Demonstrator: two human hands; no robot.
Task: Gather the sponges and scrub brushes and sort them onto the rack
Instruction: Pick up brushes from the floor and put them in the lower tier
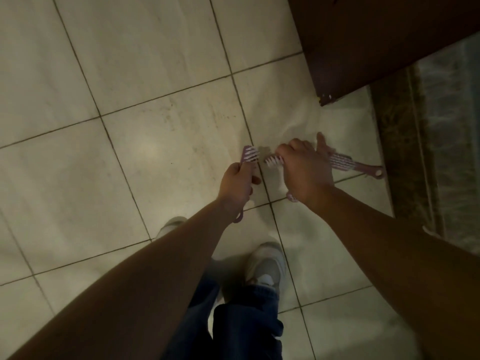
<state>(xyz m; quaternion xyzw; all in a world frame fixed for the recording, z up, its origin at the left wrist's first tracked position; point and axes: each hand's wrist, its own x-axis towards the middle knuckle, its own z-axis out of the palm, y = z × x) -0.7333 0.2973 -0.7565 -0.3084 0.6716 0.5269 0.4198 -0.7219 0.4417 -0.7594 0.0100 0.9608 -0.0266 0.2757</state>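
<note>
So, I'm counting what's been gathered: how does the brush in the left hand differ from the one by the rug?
The left brush is gripped in the left hand, while the rug-side brush lies on the floor. The left brush's handle is mostly hidden in the fist, but the rug-side brush's handle shows fully, hanging hole included. Both are pink with white bristles.

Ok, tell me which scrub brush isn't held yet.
The floor brush just beyond the right hand, near the rug. The other two are gripped: one in the left hand, one in the right.
</note>
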